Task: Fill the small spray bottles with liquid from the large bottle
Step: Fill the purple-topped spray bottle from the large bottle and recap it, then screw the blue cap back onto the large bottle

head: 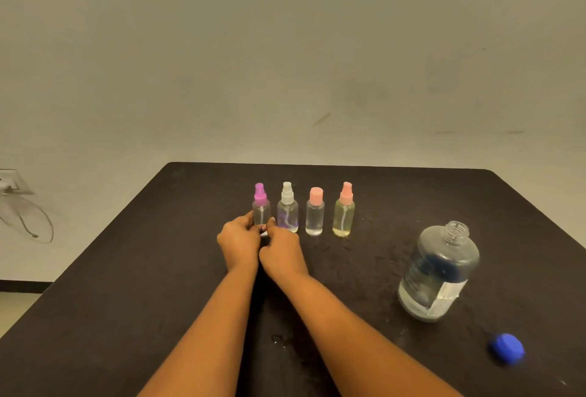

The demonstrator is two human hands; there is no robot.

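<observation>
Bottle with magenta sprayer (261,206) stands upright at the left end of a row of four on the dark table (126,269). Its lower part is held between both hands: left hand (239,246) curls round its left side, right hand (280,250) pinches its right side. Next in line, all upright: white-topped bottle (287,209), pink-capped bottle (315,212), pink-sprayer bottle (344,212) holding yellowish liquid. Large bottle (439,273), uncapped and partly full, stands well to the right, nearer the person. Blue cap (506,349) lies apart from it, near the table's right front.
</observation>
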